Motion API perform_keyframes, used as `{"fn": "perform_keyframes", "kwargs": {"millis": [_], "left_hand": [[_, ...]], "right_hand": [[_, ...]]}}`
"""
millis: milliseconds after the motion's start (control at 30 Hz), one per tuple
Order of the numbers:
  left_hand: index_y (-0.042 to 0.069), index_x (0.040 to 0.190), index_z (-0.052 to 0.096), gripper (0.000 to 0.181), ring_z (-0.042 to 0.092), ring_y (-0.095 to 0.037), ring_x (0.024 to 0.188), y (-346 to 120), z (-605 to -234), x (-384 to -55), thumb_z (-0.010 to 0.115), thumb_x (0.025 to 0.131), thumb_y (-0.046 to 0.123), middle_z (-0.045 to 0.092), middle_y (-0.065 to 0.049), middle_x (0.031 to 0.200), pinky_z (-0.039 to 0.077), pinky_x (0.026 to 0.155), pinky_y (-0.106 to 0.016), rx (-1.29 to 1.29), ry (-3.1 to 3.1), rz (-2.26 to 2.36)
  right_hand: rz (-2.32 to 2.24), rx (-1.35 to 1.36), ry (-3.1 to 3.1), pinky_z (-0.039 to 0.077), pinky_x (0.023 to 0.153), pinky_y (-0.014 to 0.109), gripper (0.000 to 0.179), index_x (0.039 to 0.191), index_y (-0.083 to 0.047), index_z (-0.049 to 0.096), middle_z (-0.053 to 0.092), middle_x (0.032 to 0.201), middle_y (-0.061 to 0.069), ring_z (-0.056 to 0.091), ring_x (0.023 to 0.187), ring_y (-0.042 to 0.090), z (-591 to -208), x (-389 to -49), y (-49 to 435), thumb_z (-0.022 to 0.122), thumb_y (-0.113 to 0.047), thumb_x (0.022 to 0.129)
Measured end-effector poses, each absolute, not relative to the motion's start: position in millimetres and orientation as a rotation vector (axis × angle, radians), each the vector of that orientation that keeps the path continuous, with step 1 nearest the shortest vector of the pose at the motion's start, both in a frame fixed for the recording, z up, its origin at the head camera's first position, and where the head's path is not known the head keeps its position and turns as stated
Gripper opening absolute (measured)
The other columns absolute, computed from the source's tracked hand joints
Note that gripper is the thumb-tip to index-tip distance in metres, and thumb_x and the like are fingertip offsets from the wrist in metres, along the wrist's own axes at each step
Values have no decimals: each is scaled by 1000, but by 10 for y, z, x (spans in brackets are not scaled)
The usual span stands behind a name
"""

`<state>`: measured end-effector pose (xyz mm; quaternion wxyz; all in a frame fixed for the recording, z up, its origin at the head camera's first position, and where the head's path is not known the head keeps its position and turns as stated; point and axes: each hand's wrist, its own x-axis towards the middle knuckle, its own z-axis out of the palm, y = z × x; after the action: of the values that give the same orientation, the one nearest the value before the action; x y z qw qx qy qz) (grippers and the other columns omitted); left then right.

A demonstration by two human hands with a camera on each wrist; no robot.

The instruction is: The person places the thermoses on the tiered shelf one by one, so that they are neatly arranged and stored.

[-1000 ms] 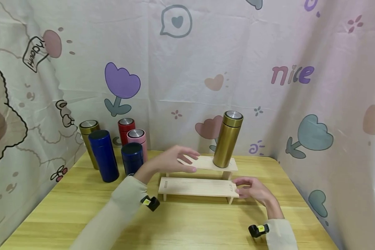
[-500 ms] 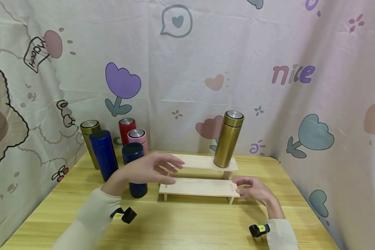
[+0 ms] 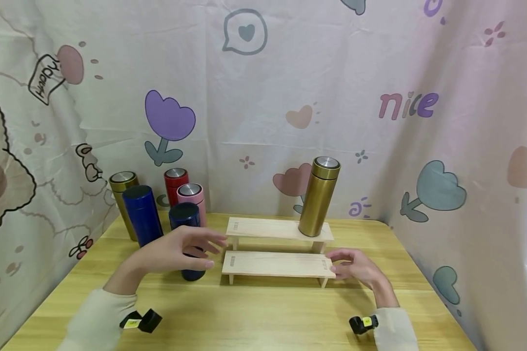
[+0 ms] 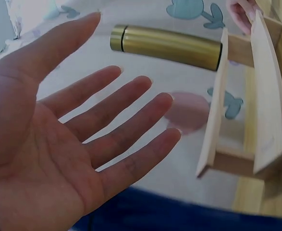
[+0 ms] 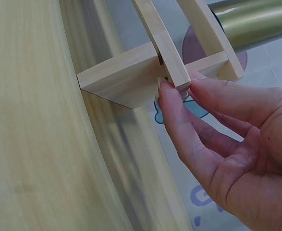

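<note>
A light two-step wooden stand [image 3: 274,264] sits mid-table. On the right end of its upper step a gold thermos [image 3: 318,200] stands upright. My right hand [image 3: 355,269] pinches the right end of the lower step; in the right wrist view the thumb and a fingertip close on that board's edge. My left hand [image 3: 177,249] is held with fingers spread and nothing in them, left of the stand. It partly covers a short dark blue thermos [image 3: 185,214]. In the left wrist view its palm [image 4: 49,159] faces the camera.
At the left stand a taller blue thermos [image 3: 142,217], a second gold thermos [image 3: 124,186], a red thermos [image 3: 175,184] and a pink thermos [image 3: 193,193], close together. A patterned curtain [image 3: 246,97] hangs behind the wooden table [image 3: 254,317].
My left hand has drawn back leftward from over the stand to in front of the short dark blue thermos. The right hand keeps its grip on the step's end.
</note>
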<state>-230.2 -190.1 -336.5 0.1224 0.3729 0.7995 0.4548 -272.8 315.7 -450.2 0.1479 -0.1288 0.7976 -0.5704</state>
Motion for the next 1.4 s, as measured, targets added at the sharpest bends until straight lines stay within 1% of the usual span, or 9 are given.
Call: {"fn": "perform_keyframes", "kwargs": {"millis": [167,367,633,900,1033,1167,1233,1267,1400], "left_hand": [[11,142,59,47,70,-10,115,-2095,-3475,-2296,72,97,15,65,-19,138,60,94,-25,1043,2330,1381],[10,139,60,44,71,-19,118,-2285,-3549,-2311,72,97,14,66,-19,137,60,94,-24,999,2350,1396],[-1,139,58,45,72,-15,115,-2546,-3648,-2308,70,98,12,64,-28,137,61,92,-24,939,2350,1367],[1,139,58,45,71,-7,113,-2744,-3678,-2332,70,98,12,64,-31,134,60,92,-22,904,2363,1356],[2,140,57,43,71,-7,113,-2843,-3695,-2352,68,99,11,66,-25,134,60,91,-22,907,2378,1368],[-2,139,56,42,71,-7,112,-2947,-3729,-2376,66,100,7,72,-5,130,61,88,-24,934,2380,1385],[-3,139,56,42,71,-6,112,-2991,-3739,-2396,66,100,8,72,-1,128,61,87,-25,917,2399,1378],[-3,139,56,42,70,-5,111,-3009,-3742,-2409,66,100,10,72,-2,129,61,87,-24,896,2417,1365],[-1,141,55,47,69,-1,110,-3055,-3771,-2472,69,100,18,67,-20,133,60,86,-22,788,2498,1323]], "right_hand": [[-1634,-365,2300,65,86,39,54,140,13,52,54,137,36,72,103,22,-4514,-2730,3149,73,-7,94],[-1633,-352,2298,64,88,41,55,140,12,52,52,139,37,72,103,23,-4507,-2725,3145,73,-7,94],[-1623,-347,2311,64,87,40,53,140,12,52,52,138,37,72,103,23,-4498,-2719,3137,73,-7,94],[-1621,-339,2316,65,87,39,53,139,12,53,53,138,37,72,103,23,-4495,-2722,3130,73,-7,94],[-1624,-349,2311,64,88,41,54,140,13,52,53,138,38,72,103,23,-4498,-2728,3131,73,-6,94],[-1629,-355,2302,64,88,42,54,140,13,52,53,137,38,72,103,24,-4503,-2734,3133,73,-6,94],[-1630,-353,2303,64,88,41,54,140,13,52,53,137,38,72,103,23,-4506,-2737,3136,73,-6,94],[-1630,-353,2303,64,88,41,54,140,13,52,53,137,38,72,103,23,-4507,-2738,3139,73,-6,94],[-1627,-350,2309,64,87,40,53,139,13,53,54,137,37,72,102,23,-4514,-2743,3149,73,-6,94]]}}
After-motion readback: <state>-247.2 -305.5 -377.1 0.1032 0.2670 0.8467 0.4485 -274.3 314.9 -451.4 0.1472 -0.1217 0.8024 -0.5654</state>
